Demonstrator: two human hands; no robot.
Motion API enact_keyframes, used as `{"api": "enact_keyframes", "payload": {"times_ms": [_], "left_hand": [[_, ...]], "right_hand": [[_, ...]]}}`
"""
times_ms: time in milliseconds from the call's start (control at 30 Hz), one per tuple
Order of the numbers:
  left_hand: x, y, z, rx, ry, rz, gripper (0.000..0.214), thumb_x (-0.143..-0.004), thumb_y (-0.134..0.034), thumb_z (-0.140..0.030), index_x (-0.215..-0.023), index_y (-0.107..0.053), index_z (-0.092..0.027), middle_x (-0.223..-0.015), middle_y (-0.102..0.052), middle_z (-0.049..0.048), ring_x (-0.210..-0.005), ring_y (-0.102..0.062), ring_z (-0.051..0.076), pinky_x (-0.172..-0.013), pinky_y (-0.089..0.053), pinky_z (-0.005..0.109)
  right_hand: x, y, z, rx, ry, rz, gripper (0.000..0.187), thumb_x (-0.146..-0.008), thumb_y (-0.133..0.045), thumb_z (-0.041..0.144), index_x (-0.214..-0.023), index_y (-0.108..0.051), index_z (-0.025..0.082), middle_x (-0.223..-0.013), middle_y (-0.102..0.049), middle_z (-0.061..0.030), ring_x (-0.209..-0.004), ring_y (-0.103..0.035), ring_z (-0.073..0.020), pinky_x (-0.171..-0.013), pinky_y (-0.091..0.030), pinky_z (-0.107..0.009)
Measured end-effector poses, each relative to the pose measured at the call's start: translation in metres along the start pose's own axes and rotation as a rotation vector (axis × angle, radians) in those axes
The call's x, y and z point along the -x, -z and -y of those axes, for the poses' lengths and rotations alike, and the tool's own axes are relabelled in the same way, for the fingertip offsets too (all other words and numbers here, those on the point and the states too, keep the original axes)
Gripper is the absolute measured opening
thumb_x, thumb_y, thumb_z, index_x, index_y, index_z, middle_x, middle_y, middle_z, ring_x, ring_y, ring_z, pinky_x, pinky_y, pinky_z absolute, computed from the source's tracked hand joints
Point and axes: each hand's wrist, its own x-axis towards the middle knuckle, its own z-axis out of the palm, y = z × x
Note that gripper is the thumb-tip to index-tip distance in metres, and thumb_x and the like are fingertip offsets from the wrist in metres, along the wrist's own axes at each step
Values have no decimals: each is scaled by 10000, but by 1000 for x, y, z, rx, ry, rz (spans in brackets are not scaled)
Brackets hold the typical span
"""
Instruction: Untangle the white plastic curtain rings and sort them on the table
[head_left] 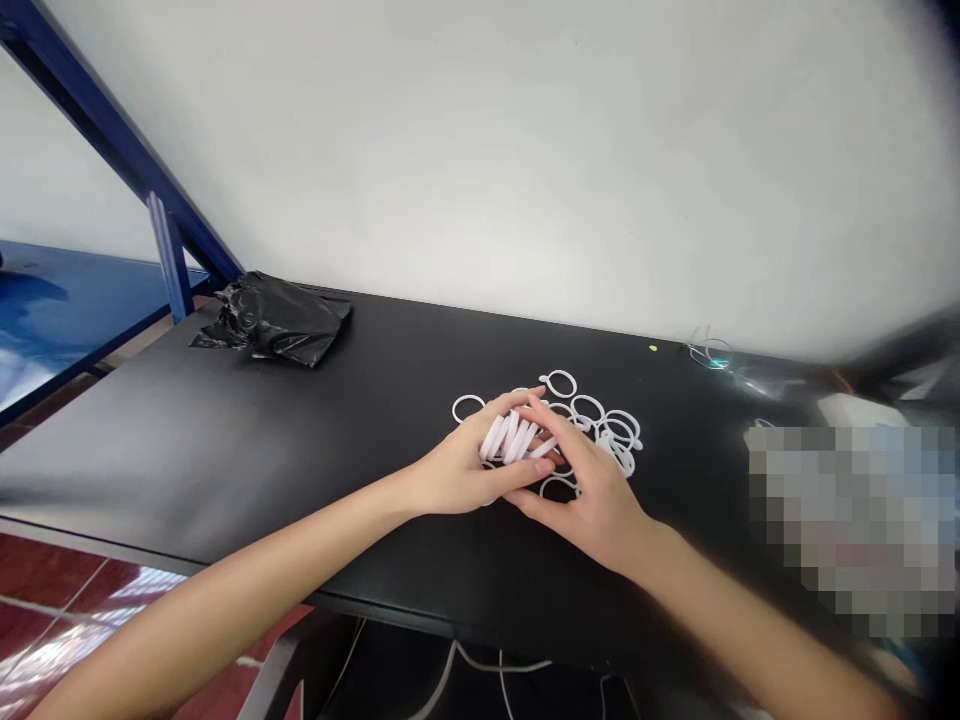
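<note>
Several white plastic rings [510, 437] stand side by side in a row inside my left hand [469, 465], whose thumb and fingers curl round them. My right hand [592, 490] meets it from the right, its fingers at the right end of the row and closed round a white ring [544, 447] there. Behind and beside my hands, more white rings lie loose on the black table [397, 400]. One with a small tab [561, 383] lies farthest back, and an overlapping cluster [619, 440] sits to the right. My palms and fingers hide part of the pile.
A crumpled black plastic bag [281, 318] lies at the table's back left. Clear-rimmed glasses [711, 352] rest near the wall at the back right. A pixelated area covers the right side. Cables [499, 665] hang below the front edge, and a blue metal frame [172, 250] stands left.
</note>
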Motion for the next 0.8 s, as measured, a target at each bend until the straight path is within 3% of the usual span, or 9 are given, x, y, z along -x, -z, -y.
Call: {"api": "enact_keyframes", "payload": {"times_ms": [67,133,200,267,333,433,567,667,800], "left_hand": [[-2,2,-2,-41,-45,-43,498,-900,-630,-300,-1361,-484,-181,-1091,-672,86,-997,-656,201,-882,-520,321],[-3,4,-3,-160,-93,-111,386,-895,-634,-319,-1244,-589,-160,-1113,-677,93,-987,-657,199,-858,-522,300],[-3,4,-1,-312,-162,-157,306,-895,-627,-314,-1151,-638,-147,-1068,-693,92,-919,-666,190,-790,-527,285],[-3,3,2,-484,-286,-198,236,-900,-611,-301,-1078,-656,-152,-1012,-708,88,-876,-669,189,-773,-522,299],[-3,2,7,-643,-414,-239,190,-907,-598,-291,-1044,-653,-171,-1001,-716,85,-886,-668,196,-823,-506,336],[-3,1,14,-791,-512,-287,162,-912,-592,-287,-1022,-639,-178,-1000,-716,88,-889,-665,201,-842,-483,366],[-4,2,18,-859,-520,-274,137,-922,-560,-258,-998,-642,-177,-1028,-698,92,-887,-656,195,-817,-484,356],[-3,1,15,-783,-480,-280,134,-919,-544,-235,-978,-648,-174,-1039,-682,93,-887,-651,188,-806,-505,333],[-1,-1,5,-588,-309,-296,107,-884,-585,-235,-894,-658,-158,-1059,-647,92,-800,-633,154,-735,-511,280]], "right_hand": [[0,4,-4,-149,-105,-46,721,-785,-758,343,-1416,-413,291,-1333,-588,-103,-1196,-588,-289,-980,-527,-476],[-1,8,-9,-345,-208,-84,571,-815,-727,387,-1327,-498,284,-1262,-626,-93,-1159,-609,-265,-954,-545,-453],[-1,10,-12,-538,-312,-67,439,-853,-673,442,-1234,-559,257,-1166,-659,-94,-1062,-651,-237,-887,-579,-415],[-2,9,-12,-653,-380,-9,444,-849,-668,475,-1210,-560,241,-1114,-666,-97,-991,-670,-222,-839,-598,-394],[-1,8,-8,-635,-388,8,477,-822,-707,448,-1226,-543,253,-1145,-648,-98,-1005,-660,-224,-819,-602,-384],[1,5,0,-459,-341,-110,492,-771,-773,365,-1206,-559,276,-1225,-606,-90,-1072,-627,-239,-817,-597,-381],[2,6,1,-447,-360,-253,271,-781,-763,335,-1006,-648,237,-1021,-660,-66,-911,-664,-210,-738,-607,-348],[1,8,-1,-515,-396,-226,207,-770,-772,330,-905,-659,222,-896,-657,-44,-777,-659,-173,-653,-601,-306],[0,10,-1,-476,-359,-100,264,-708,-820,283,-908,-657,227,-879,-619,-22,-684,-613,-138,-549,-556,-260]]}}
